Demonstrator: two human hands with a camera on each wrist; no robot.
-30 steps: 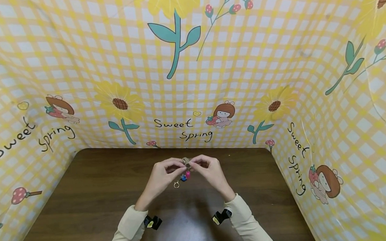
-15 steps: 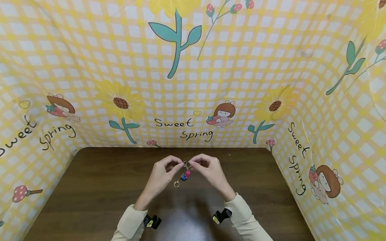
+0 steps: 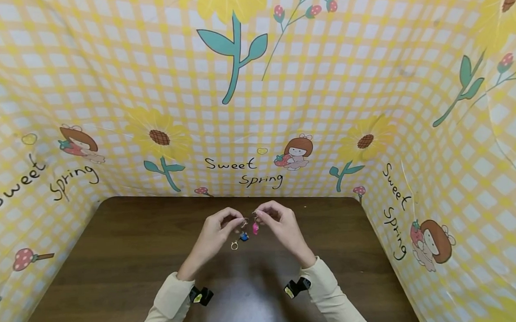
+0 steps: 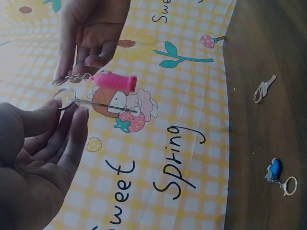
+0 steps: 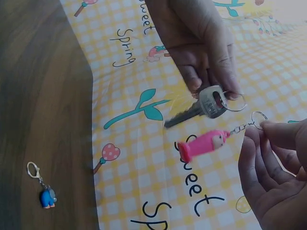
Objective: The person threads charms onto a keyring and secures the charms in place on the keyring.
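My left hand (image 3: pixel 215 238) pinches a thin metal ring (image 4: pixel 64 98) between thumb and fingers, and a silver key (image 5: pixel 207 103) hangs from it. My right hand (image 3: pixel 283 226) pinches another small ring (image 5: pixel 259 120), from which a pink figure keychain (image 5: pixel 204 144) dangles on a short chain. The two rings are apart, close to each other above the table. In the left wrist view the key shows edge-on, just beneath the pink figure.
On the brown wooden table (image 3: pixel 116 270) lie a blue animal charm (image 5: pixel 47 197) with a gold-coloured clasp (image 3: pixel 234 245) and a second key (image 4: pixel 269 87) on a ring. A yellow checked cloth (image 3: pixel 256 118) rises at the back and both sides.
The rings were together between both hands; now they are apart. My right hand has moved slightly up and to the right with the pink figure keychain, while my left stays nearly still.
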